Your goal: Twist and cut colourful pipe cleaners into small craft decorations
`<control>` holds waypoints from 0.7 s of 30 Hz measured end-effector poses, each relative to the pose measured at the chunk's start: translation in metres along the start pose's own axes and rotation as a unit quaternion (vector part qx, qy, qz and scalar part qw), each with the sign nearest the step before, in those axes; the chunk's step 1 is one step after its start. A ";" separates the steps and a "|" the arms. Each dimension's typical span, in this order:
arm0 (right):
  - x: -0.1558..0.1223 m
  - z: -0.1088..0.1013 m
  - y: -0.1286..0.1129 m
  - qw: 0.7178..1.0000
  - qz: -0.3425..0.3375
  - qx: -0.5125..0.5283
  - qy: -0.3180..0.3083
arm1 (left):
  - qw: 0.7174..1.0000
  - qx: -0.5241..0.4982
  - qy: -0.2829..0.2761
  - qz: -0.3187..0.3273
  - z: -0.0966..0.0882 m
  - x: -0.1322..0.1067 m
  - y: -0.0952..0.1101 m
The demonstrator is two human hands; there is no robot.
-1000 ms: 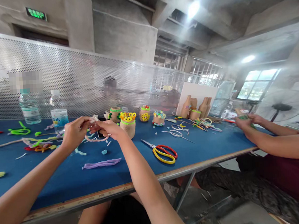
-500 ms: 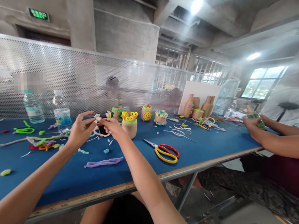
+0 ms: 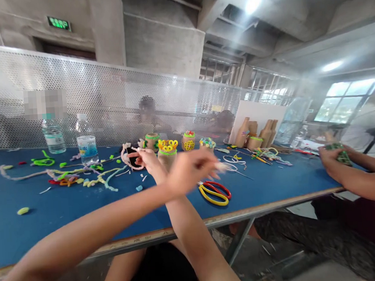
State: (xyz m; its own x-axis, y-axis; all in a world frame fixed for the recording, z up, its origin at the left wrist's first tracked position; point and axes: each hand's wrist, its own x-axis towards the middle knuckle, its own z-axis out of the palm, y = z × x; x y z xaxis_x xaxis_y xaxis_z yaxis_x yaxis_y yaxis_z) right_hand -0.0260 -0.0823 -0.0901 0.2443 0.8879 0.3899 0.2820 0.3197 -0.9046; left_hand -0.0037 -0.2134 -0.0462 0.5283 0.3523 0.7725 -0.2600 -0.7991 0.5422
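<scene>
My left hand [image 3: 189, 172] is crossed over my right forearm and blurred by motion. Its fingers are curled, with a small white piece [image 3: 221, 167] at the tips, above the scissors [image 3: 215, 194] with red and yellow handles. Left of the jars, my right hand [image 3: 149, 159] is closed in a pinch; what it holds is too small to make out. Beside it lie a dark phone-like object [image 3: 133, 156] and a pale pink fuzzy loop [image 3: 124, 155]. A jar with a yellow looped crown [image 3: 168, 146] stands just behind my hands, partly hidden.
Coloured pipe cleaners [image 3: 68, 176] and scraps lie at left, before two water bottles [image 3: 86, 143]. Decorated jars [image 3: 188, 141] and wrapped bottles [image 3: 243, 132] stand behind. At right, a co-worker's hands [image 3: 331, 158] hold a green object. A perforated metal screen [image 3: 107, 99] borders the table.
My hands have come apart; the left has swung right across my right forearm with the white piece. The purple pipe cleaner is now hidden behind my arm. The view has shifted slightly.
</scene>
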 end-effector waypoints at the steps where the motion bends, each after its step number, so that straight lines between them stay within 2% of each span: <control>1: -0.001 -0.001 -0.001 0.999 0.013 0.022 -0.042 | 0.998 0.017 -0.061 0.029 0.036 0.008 0.006; 3: -0.001 -0.003 -0.002 0.987 0.044 0.080 -0.136 | 0.974 0.040 -0.188 0.122 0.108 0.023 0.015; 5: -0.002 -0.005 -0.003 0.975 0.067 0.112 -0.178 | 0.922 0.073 -0.337 0.175 0.169 0.033 0.023; 7: -0.001 -0.006 -0.001 0.969 0.080 0.130 -0.196 | 0.876 0.137 -0.431 0.166 0.211 0.040 0.032; 8: 0.000 -0.006 0.000 0.966 0.085 0.139 -0.202 | 0.846 0.134 -0.485 0.174 0.224 0.041 0.035; 9: 0.001 -0.006 0.002 0.963 0.091 0.150 -0.206 | 0.828 0.132 -0.513 0.184 0.231 0.042 0.038; 12: 0.003 -0.004 0.006 0.953 0.107 0.187 -0.214 | 0.807 0.139 -0.522 0.238 0.232 0.041 0.040; 15: 0.002 -0.003 0.005 0.950 0.102 0.210 -0.208 | 0.802 0.183 -0.498 0.275 0.215 0.037 0.032; 16: 0.001 -0.004 0.004 0.950 0.096 0.216 -0.203 | 0.809 0.206 -0.480 0.272 0.206 0.036 0.029; 19: 0.000 -0.009 -0.002 0.955 0.070 0.223 -0.180 | 0.850 0.275 -0.373 0.252 0.168 0.032 0.017; 21: 0.002 -0.014 -0.006 0.967 0.037 0.206 -0.143 | 0.868 0.318 -0.256 0.283 0.128 0.033 0.009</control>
State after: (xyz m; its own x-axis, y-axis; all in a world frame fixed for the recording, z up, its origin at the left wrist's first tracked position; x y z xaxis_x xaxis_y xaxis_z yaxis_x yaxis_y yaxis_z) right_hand -0.0141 -0.0876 -0.0815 -0.0338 0.9497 0.3113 -0.1340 0.3043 -0.9431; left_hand 0.1146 -0.2711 -0.0586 0.7935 -0.3172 0.5194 -0.1823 -0.9381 -0.2944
